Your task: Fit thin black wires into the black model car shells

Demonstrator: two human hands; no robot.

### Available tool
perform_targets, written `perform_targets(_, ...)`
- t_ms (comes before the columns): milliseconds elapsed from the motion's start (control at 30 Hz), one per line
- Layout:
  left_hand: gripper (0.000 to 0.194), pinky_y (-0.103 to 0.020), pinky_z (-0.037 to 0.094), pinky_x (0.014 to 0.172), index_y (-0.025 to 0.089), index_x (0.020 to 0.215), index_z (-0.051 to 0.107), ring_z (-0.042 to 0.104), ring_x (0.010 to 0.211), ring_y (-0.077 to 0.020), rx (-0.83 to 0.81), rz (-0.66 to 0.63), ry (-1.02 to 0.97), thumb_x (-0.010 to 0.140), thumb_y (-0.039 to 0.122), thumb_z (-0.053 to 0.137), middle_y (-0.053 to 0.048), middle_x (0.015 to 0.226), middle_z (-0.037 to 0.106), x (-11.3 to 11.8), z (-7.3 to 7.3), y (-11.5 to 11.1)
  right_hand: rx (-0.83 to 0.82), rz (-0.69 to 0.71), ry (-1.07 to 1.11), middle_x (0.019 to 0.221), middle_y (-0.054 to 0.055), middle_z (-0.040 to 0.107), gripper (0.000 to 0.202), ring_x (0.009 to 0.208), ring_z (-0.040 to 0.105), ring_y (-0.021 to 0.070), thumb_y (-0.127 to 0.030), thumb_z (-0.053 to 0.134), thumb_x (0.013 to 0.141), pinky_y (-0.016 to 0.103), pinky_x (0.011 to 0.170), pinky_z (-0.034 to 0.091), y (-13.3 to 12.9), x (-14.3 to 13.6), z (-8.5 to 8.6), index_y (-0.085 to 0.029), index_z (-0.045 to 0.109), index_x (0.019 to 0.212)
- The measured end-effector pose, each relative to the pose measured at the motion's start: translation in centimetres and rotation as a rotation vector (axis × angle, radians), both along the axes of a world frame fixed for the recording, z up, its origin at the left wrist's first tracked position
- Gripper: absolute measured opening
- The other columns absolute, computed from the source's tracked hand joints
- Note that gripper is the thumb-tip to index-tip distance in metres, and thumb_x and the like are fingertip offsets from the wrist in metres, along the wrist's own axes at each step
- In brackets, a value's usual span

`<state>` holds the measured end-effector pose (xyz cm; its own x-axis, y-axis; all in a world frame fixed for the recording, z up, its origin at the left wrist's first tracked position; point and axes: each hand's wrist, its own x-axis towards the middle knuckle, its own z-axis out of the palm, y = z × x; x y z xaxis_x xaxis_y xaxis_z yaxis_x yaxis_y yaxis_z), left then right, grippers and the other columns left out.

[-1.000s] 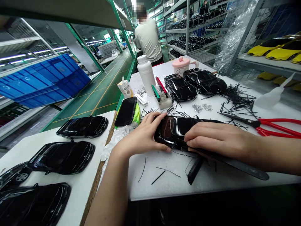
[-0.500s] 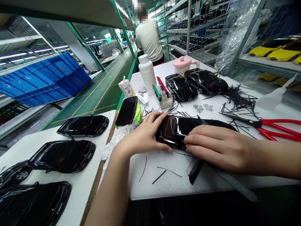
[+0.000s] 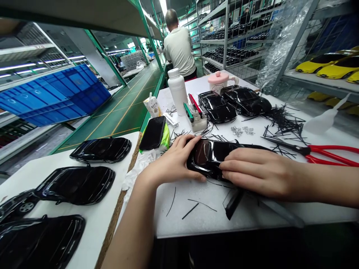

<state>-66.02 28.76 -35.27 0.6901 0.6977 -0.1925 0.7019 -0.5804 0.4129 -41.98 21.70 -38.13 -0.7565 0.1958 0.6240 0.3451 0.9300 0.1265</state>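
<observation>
A glossy black model car [image 3: 215,151] lies on the white work table in front of me. My left hand [image 3: 181,158] is closed round its near-left end, thumb low on the side and fingers over the top. Against the car's side, my right hand [image 3: 255,172] has its fingers bent and pressed together; the thumb is hidden. A flat grey tool [image 3: 283,211] with a rounded end, blurred, sticks out from under this hand; its tip is hidden. A black part with a clear pane [image 3: 234,204] juts out below the right fingers.
Red-handled pliers [image 3: 311,149], black strips [image 3: 283,121] and two black model cars [image 3: 217,106] lie beyond my hands. A phone [image 3: 153,132], white bottle [image 3: 177,89] and pink-lidded mug [image 3: 218,82] stand around. More black cars [image 3: 78,185] rest on the left board. A person [image 3: 179,48] stands ahead.
The grey tool's rounded end has shifted slightly up and left and is blurred. My right hand has moved a little; my left hand still holds the car. The view has shifted slightly.
</observation>
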Motion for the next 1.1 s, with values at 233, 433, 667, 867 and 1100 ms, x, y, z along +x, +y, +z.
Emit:
perform_targets(233,0.112,-0.044,0.020,0.125,0.023,0.157,0.022,0.019,0.151,-0.0298,0.002,0.009,0.048,0.067,0.054,0.082,-0.012,0.160,0.023,0.1,0.1,0.0,-0.619,-0.163,0.212,0.080,0.002,0.067,0.007,0.068,0.060,0.0131,-0.014,0.057,0.094,0.024,0.062,0.046,0.8,0.0,0.9,-0.018,0.059,0.088)
perform_targets(433,0.112,-0.044,0.021,0.125,0.024,0.157,0.021,0.019,0.151,-0.0293,-0.006,0.013,0.050,0.068,0.054,0.081,-0.011,0.160,0.022,0.1,0.2,0.0,-0.827,-0.228,0.220,0.072,-0.002,0.063,0.010,0.063,0.056,0.0119,-0.019,0.057,0.092,0.024,0.056,0.041,0.8,0.0,1.9,-0.020,0.061,0.084)
perform_targets(667,0.112,-0.048,0.022,0.124,0.025,0.157,0.020,0.018,0.151,-0.0302,-0.006,0.008,0.042,0.068,0.053,0.082,-0.012,0.160,0.021,0.1,0.0,0.1,-0.889,-0.236,0.222,0.072,-0.003,0.063,0.011,0.062,0.055,0.0113,-0.021,0.058,0.092,0.023,0.055,0.041,0.8,0.0,1.8,-0.020,0.062,0.083)
perform_targets(867,0.112,-0.049,0.020,0.125,0.024,0.157,0.021,0.018,0.151,-0.0305,-0.002,-0.001,0.031,0.068,0.053,0.082,-0.012,0.160,0.022,0.2,0.0,0.1,-0.713,-0.158,0.169,0.078,0.000,0.065,0.005,0.066,0.058,0.0120,-0.018,0.058,0.093,0.022,0.060,0.044,0.6,0.4,1.1,-0.019,0.059,0.088)
perform_targets(1100,0.114,-0.047,0.019,0.126,0.023,0.157,0.021,0.017,0.151,-0.0304,0.002,-0.004,0.041,0.067,0.055,0.082,-0.013,0.161,0.021,0.2,0.0,0.1,-0.455,-0.070,0.102,0.097,0.009,0.066,0.009,0.087,0.061,0.0173,-0.014,0.049,0.098,0.025,0.073,0.046,-0.3,1.2,-0.3,-0.018,0.058,0.099)
